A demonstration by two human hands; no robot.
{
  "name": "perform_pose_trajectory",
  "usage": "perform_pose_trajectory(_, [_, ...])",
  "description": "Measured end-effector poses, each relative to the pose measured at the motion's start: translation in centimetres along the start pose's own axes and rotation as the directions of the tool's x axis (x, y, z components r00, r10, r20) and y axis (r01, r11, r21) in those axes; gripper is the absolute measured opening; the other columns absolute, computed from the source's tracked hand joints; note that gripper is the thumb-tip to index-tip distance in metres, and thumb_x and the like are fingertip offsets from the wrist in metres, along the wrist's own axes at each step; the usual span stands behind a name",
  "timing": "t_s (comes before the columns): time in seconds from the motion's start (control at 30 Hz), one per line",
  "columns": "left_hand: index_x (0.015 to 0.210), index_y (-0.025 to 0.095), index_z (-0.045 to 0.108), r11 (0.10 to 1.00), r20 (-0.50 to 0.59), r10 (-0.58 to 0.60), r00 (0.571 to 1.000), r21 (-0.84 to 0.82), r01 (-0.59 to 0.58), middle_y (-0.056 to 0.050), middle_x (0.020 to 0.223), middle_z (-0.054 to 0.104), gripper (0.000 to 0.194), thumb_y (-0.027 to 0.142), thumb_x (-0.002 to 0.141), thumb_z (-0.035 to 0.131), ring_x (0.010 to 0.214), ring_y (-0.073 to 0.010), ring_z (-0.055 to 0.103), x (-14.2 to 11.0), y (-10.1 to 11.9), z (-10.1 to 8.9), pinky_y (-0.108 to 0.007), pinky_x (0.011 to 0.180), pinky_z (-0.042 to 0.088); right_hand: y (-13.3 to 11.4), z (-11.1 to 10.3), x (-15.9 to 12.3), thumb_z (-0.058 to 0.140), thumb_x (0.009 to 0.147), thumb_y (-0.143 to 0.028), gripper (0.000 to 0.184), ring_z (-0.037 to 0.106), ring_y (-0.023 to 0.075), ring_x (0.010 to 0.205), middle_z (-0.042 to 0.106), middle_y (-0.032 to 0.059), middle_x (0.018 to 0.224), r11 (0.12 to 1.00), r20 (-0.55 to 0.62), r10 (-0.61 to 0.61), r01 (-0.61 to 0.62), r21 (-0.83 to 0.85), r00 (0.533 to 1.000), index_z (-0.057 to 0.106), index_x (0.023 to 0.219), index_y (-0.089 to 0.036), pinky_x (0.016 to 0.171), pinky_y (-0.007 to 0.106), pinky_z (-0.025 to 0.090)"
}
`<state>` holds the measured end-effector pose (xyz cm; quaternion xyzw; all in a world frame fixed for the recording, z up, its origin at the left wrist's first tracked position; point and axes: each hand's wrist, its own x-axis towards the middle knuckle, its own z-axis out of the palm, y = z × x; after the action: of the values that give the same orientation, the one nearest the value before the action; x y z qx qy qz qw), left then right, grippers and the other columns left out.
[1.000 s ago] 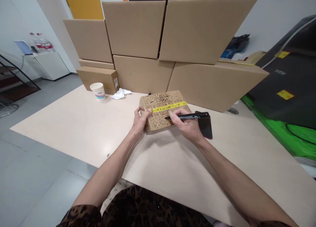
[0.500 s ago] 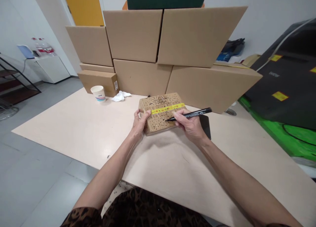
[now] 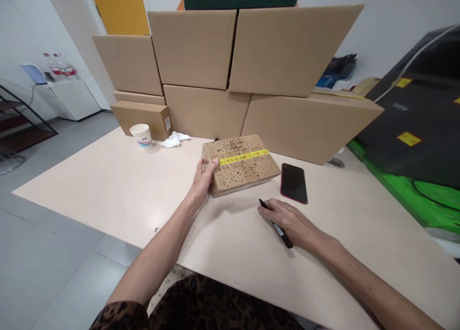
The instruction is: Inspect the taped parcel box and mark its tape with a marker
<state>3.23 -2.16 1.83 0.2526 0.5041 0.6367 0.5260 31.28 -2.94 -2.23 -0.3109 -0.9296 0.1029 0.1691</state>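
I see my left hand stretched forward with the forearm nearly straight, fingers curled over the left end of the box, thumb on top near the yellow tape. The box lies flat toward the far middle of the table, in front of the stacked cartons. My right hand rests palm down on the table nearer to me, well clear of the box, fingers loosely closed over a black marker that lies along the surface, tip pointing away. A phone lies face down just right of the box. A paper cup and a crumpled tissue sit near the far left edge.
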Motion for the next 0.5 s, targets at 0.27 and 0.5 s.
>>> perform_pose_trajectory(0.27, [0.095,0.019,0.060,1.000,0.017,-0.001,1.000,0.018,0.000,-0.008,0.096,0.078,0.063,0.057,0.059,0.094,0.101,-0.0269,0.075,0.6,0.3,-0.3,-0.033,0.086,0.056,0.6,1.0,0.1,0.044,0.100,-0.019,0.034,0.067,0.0245,0.079,0.069,0.0088,0.091,0.993,-0.066,0.054,-0.046,0.106,0.996,0.076,0.109,-0.028,0.070,0.036,0.054])
perform_pose_trajectory(0.5, [0.121,0.019,0.058,0.999,-0.033,0.027,0.999,-0.026,-0.028,-0.005,0.102,0.078,0.073,0.043,0.061,0.092,0.096,-0.0242,0.076,0.6,-0.1,-0.5,-0.031,0.081,0.057,3.5,1.1,2.5,0.069,0.092,-0.056,0.031,0.063,0.0217,0.079,0.069,0.0043,0.086,0.696,-0.449,0.637,-0.218,0.684,0.626,0.072,0.093,-0.026,0.068,0.036,0.057])
